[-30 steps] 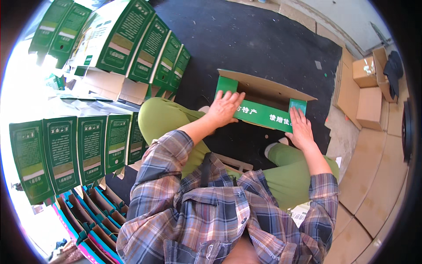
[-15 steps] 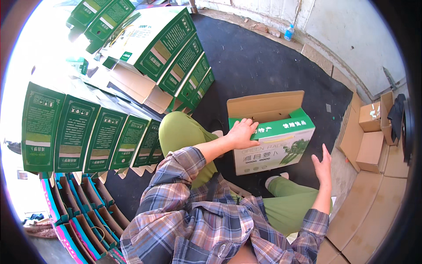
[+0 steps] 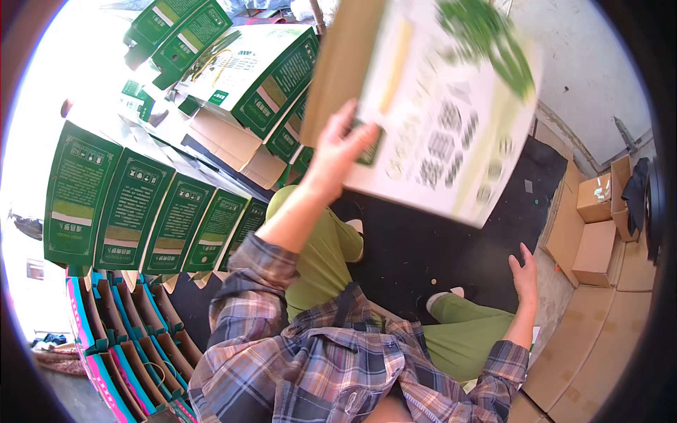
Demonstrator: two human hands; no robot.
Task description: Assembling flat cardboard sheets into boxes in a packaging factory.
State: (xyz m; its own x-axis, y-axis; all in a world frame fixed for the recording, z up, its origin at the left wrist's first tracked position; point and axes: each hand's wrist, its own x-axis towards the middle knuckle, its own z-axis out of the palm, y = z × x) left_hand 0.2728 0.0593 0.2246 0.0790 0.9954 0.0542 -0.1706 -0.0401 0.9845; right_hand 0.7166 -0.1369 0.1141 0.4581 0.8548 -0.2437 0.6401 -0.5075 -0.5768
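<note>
1. The green-and-white printed carton (image 3: 430,106) is raised high in front of the person, up and to the right of the left hand (image 3: 337,156); it is motion-blurred, tilted, with its long axis running from upper left down to lower right; its brown cardboard side faces left.
2. The left hand is the only one on the carton; its palm and spread fingers press against the carton's lower left edge, thumb side toward the brown face; the fingers are apart and curled round the edge, gripping it rather than pinching it; how far they wrap behind cannot be told.
3. The right hand (image 3: 525,271) hangs low, well apart from the carton and below its lower right corner; it is open, fingers loosely spread, holding nothing, above the black floor mat (image 3: 423,247).
4. To the left stands a row of upright green cartons (image 3: 151,211); behind the left forearm lie more tipped green cartons (image 3: 261,70); plain brown boxes (image 3: 596,225) sit at the right wall.
</note>
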